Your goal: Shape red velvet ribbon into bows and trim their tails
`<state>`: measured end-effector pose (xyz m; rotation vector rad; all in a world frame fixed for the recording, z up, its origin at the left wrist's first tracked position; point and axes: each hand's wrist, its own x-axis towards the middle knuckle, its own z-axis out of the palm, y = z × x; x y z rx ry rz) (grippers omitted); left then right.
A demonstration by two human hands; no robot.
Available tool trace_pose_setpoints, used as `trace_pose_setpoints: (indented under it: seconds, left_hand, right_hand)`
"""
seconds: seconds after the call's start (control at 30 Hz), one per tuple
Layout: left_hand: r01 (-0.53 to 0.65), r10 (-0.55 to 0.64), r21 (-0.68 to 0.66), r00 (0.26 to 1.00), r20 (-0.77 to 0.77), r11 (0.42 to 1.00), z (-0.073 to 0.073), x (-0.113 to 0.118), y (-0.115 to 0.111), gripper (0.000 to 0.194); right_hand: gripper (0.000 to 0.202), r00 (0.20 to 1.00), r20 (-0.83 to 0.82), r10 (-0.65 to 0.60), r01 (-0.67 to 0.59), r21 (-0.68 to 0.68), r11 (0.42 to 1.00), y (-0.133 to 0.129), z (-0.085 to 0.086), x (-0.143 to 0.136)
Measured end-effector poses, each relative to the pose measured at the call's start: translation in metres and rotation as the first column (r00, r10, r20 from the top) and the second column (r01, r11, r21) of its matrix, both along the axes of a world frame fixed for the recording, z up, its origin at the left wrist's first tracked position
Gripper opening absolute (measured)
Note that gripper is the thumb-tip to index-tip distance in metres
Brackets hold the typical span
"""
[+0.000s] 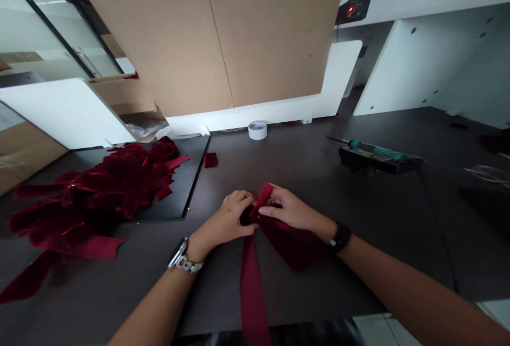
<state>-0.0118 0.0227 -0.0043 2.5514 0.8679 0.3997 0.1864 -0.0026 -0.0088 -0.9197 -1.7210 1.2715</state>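
Fingers [244, 201] of left hand [227, 221] and right hand [289, 210] are both pinching closed on the red ribbon [255, 282], folding it between them on the tabletop [358, 218]. Ribbon tail is trailing down below fingers; bow pile [103, 186] is lying well left.

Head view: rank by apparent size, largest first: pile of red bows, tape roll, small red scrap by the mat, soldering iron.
1. pile of red bows, by far the largest.
2. soldering iron, long and thin.
3. tape roll and small red scrap look about alike; the roll lies farther away, so no ranking.
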Motion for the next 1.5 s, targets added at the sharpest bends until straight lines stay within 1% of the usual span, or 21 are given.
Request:
trace_pose_setpoints:
  seconds: [0.07, 0.17, 0.2, 0.27, 0.37, 0.47, 0.5, 0.53, 0.6, 0.67, 0.7, 0.73, 0.8, 0.93, 1.0, 1.03, 1.07, 1.17, 1.23, 1.33, 1.5]
  left_hand:
    - [-0.025, 0.025, -0.005, 1.0, -0.001, 1.0, 0.001, 0.0, 0.0, 0.026]
    - [-0.065, 0.066, -0.022, 0.997, 0.051, 0.998, 0.002, 0.003, -0.001, 0.023]
    - [-0.077, 0.081, -0.054, 0.993, 0.082, 0.996, 0.003, 0.004, -0.002, 0.022]
    - [-0.09, 0.116, -0.164, 0.981, 0.153, 0.982, 0.005, 0.006, -0.002, 0.017]
    - [-0.04, 0.132, -0.329, 0.956, 0.263, 0.944, 0.007, 0.007, -0.003, 0.014]
    - [0.056, 0.121, -0.437, 0.922, 0.367, 0.898, 0.009, 0.007, -0.003, 0.014]
    - [0.09, 0.125, -0.487, 0.912, 0.392, 0.869, 0.01, 0.007, -0.003, 0.015]
    - [0.125, 0.136, -0.547, 0.901, 0.412, 0.828, 0.01, 0.007, -0.003, 0.016]
    - [0.185, 0.183, -0.675, 0.881, 0.436, 0.715, 0.01, 0.008, -0.005, 0.021]
    - [0.219, 0.239, -0.765, 0.867, 0.437, 0.605, 0.009, 0.009, -0.006, 0.025]
    - [0.222, 0.26, -0.79, 0.864, 0.431, 0.571, 0.009, 0.009, -0.006, 0.026]
    - [0.216, 0.276, -0.808, 0.865, 0.419, 0.549, 0.008, 0.009, -0.007, 0.026]
    - [0.188, 0.293, -0.829, 0.876, 0.384, 0.527, 0.008, 0.01, -0.008, 0.026]
    - [0.121, 0.35, -0.854, 0.876, 0.332, 0.506, 0.007, 0.011, -0.009, 0.021]
    - [0.101, 0.374, -0.853, 0.868, 0.327, 0.512, 0.007, 0.011, -0.008, 0.02]
    - [0.091, 0.371, -0.845, 0.87, 0.325, 0.527, 0.007, 0.011, -0.008, 0.023]
    - [0.086, 0.356, -0.828, 0.875, 0.329, 0.553, 0.008, 0.011, -0.007, 0.028]
    - [0.1, 0.276, -0.753, 0.892, 0.358, 0.651, 0.01, 0.009, -0.007, 0.039]
    - [0.119, 0.234, -0.717, 0.898, 0.374, 0.687, 0.011, 0.008, -0.006, 0.041]
    - [0.121, 0.219, -0.705, 0.902, 0.372, 0.699, 0.01, 0.008, -0.006, 0.039]
    - [0.138, 0.218, -0.708, 0.896, 0.388, 0.693, 0.008, 0.01, -0.005, 0.033]
  right_hand:
    - [0.012, 1.0, 0.015, 0.022, -0.022, 0.004, 1.0, 0.001, -0.001, 0.003]
    - [0.01, 0.995, 0.093, 0.03, -0.035, 0.047, 0.998, 0.002, -0.001, 0.007]
    - [0.009, 0.992, 0.127, 0.03, -0.038, 0.063, 0.997, 0.002, -0.001, 0.007]
    - [0.008, 0.984, 0.176, 0.031, -0.047, 0.085, 0.995, 0.002, 0.0, 0.008]
    - [0.009, 0.982, 0.187, 0.036, -0.055, 0.095, 0.994, 0.001, 0.002, 0.008]
    - [0.008, 0.982, 0.186, 0.028, -0.049, 0.111, 0.993, -0.001, 0.006, 0.008]
    - [0.007, 0.982, 0.19, 0.024, -0.047, 0.117, 0.992, -0.001, 0.007, 0.008]
    - [0.007, 0.98, 0.197, 0.018, -0.044, 0.125, 0.991, -0.001, 0.008, 0.008]
    - [0.006, 0.977, 0.214, 0.007, -0.038, 0.144, 0.989, -0.002, 0.008, 0.009]
    - [0.004, 0.973, 0.231, 0.002, -0.041, 0.164, 0.986, -0.001, 0.007, 0.009]
    - [0.004, 0.971, 0.239, 0.004, -0.046, 0.172, 0.984, -0.001, 0.007, 0.009]
    - [0.004, 0.969, 0.249, 0.012, -0.058, 0.178, 0.982, -0.001, 0.006, 0.009]
    - [0.003, 0.965, 0.26, 0.031, -0.081, 0.187, 0.979, -0.001, 0.005, 0.008]
    - [0.005, 0.968, 0.246, 0.05, -0.099, 0.19, 0.977, -0.002, 0.005, 0.008]
    - [0.006, 0.969, 0.244, 0.047, -0.093, 0.18, 0.979, -0.002, 0.006, 0.007]
    - [0.006, 0.968, 0.245, 0.046, -0.091, 0.178, 0.98, -0.002, 0.006, 0.007]
    - [0.006, 0.968, 0.246, 0.043, -0.09, 0.183, 0.979, -0.002, 0.006, 0.007]
    - [0.006, 0.967, 0.251, 0.038, -0.092, 0.206, 0.974, -0.001, 0.006, 0.007]
    - [0.006, 0.963, 0.266, 0.034, -0.093, 0.211, 0.973, -0.001, 0.007, 0.007]
    - [0.006, 0.956, 0.29, 0.029, -0.093, 0.209, 0.974, -0.002, 0.008, 0.007]
    - [0.006, 0.955, 0.296, 0.024, -0.087, 0.202, 0.975, -0.003, 0.007, 0.007]
